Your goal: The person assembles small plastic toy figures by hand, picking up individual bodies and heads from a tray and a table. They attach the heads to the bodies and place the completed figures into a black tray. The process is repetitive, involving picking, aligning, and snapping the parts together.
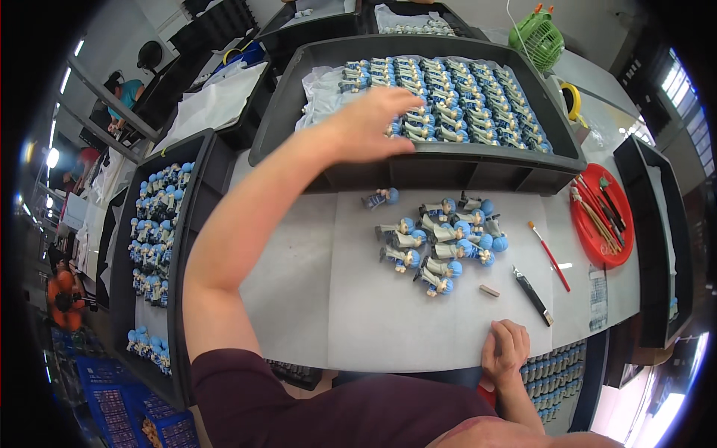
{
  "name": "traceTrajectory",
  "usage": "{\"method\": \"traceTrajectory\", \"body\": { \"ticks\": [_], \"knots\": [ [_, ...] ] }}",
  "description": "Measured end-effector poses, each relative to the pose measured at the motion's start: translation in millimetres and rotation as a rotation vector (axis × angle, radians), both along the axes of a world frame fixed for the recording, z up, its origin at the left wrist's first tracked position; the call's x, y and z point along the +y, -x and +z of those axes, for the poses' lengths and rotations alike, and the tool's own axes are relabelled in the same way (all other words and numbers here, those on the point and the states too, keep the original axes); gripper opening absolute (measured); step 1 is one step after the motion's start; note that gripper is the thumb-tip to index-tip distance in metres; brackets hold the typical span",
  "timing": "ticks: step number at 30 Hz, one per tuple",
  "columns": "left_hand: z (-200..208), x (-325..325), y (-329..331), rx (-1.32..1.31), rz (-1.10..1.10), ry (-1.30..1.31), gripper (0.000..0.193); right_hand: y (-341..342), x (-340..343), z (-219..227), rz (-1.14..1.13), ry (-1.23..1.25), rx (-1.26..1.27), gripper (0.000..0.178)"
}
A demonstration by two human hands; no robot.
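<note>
My left hand (373,125) reaches over the near left part of a large black tray (441,170), thumb and fingers spread apart. Rows of small toy figures (455,104) with blue caps lie in that tray on white lining, some just beside my fingertips. I see nothing clearly held in this hand. Below, on the white work sheet (403,328), lies a loose cluster of the same figures (448,243), with a single figure (382,197) apart at its upper left. My right hand (508,349) rests at the table's near edge, fingers curled in, with nothing visible in them.
A craft knife (532,296), a thin red brush (551,257) and a small grey-brown block (489,291) lie right of the cluster. Beyond is a red dish (629,246) of tools. Black trays stand at left (196,201) and right (657,328); a green fan (539,41) stands behind.
</note>
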State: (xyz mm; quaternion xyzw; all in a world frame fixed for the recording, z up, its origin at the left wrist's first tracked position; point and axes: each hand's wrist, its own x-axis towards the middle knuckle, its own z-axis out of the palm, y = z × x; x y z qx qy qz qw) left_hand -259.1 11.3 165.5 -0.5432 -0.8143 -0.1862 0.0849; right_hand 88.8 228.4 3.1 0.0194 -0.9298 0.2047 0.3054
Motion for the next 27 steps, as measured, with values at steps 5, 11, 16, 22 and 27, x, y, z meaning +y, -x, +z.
{"method": "traceTrajectory", "body": {
  "ticks": [5, 11, 16, 22, 27],
  "knots": [
    [-19.7, -34.0, 138.1, -0.027, 0.483, 0.346, 0.063, 3.6, 1.9, -4.5, 0.007, -0.013, -0.009, 0.029],
    [-57.6, -7.7, 221.1, -0.143, 0.655, 0.509, 0.076, 3.8, 4.9, -5.5, -0.01, -0.009, -0.049, 0.026],
    [-84.5, -4.2, 255.3, -0.015, 0.616, 0.612, 0.082, 4.1, 5.9, -5.8, -0.012, -0.03, -0.091, 0.025],
    [-80.7, 10.8, 251.0, 0.057, 0.63, 0.722, 0.076, 4.1, 4.5, -5.1, -0.023, -0.035, -0.131, 0.026],
    [-96.1, -1.5, 271.4, -0.019, 0.6, 0.637, 0.072, 6.0, 5.7, -4.9, -0.019, -0.036, -0.102, 0.026]
  ]
}}
